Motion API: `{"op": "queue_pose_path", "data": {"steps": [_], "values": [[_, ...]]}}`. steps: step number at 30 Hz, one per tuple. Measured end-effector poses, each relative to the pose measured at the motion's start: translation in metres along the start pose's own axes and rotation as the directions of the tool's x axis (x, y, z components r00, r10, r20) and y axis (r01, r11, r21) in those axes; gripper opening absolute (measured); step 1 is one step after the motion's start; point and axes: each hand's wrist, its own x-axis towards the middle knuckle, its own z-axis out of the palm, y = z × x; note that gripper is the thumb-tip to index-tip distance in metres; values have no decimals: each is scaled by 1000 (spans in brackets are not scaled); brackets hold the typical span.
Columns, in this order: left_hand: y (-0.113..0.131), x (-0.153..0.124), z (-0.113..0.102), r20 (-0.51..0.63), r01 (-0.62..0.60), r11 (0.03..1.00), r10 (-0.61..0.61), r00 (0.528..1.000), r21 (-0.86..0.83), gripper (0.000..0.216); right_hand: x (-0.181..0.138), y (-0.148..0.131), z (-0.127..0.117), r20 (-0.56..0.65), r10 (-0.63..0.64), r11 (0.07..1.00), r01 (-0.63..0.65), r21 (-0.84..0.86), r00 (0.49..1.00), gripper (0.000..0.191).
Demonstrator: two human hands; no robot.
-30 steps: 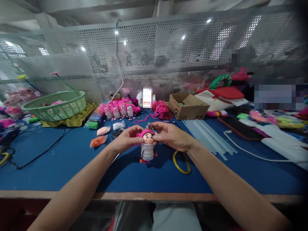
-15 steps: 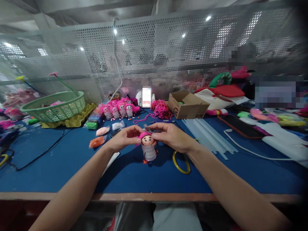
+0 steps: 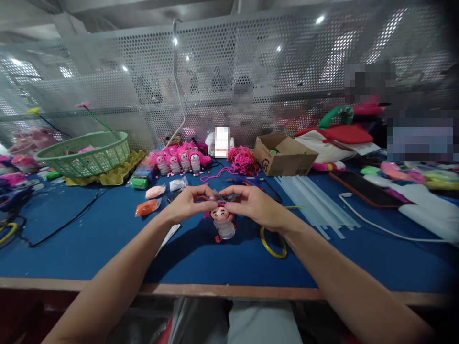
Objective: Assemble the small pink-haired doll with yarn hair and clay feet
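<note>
The left hand (image 3: 188, 205) and the right hand (image 3: 254, 205) had thumbs and fingers pinched close together at the top of a small doll (image 3: 224, 225), where a grey strip (image 3: 219, 197) showed between them. The doll, pink-capped with a ribbed, clear body, hung slightly tilted between the hands, above the near part of the blue desk (image 3: 107, 253); whether its feet touched the surface could not be told. A yellow ring (image 3: 276, 255) lay just beside the right wrist, with translucent sticks (image 3: 311, 203) beyond it. Farther back sat a row of similar dolls (image 3: 179, 162), pink yarn (image 3: 244, 160) and an open cardboard box (image 3: 292, 166).
</note>
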Motion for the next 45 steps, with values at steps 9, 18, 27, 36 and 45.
{"op": "queue_pose_path", "data": {"steps": [9,18,27,36,45], "values": [[-2,1,2,0,-12,1000,12,1000,25,21,0,4,1,-2,21,1000,-21,-23,1000,26],[-7,2,-7,-21,-7,998,6,1000,-68,24,4,6,1,-71,62,988,-51,143,996,21],[-12,2,-8,42,14,999,-12,999,-50,23,5,6,0,-79,121,947,-91,309,989,23],[-17,3,-5,13,-19,983,22,1000,-181,39,10,10,-3,-99,150,885,-89,458,984,18],[-29,5,19,50,114,930,-103,993,-349,68,14,13,-4,-208,104,871,12,490,973,19]]}}
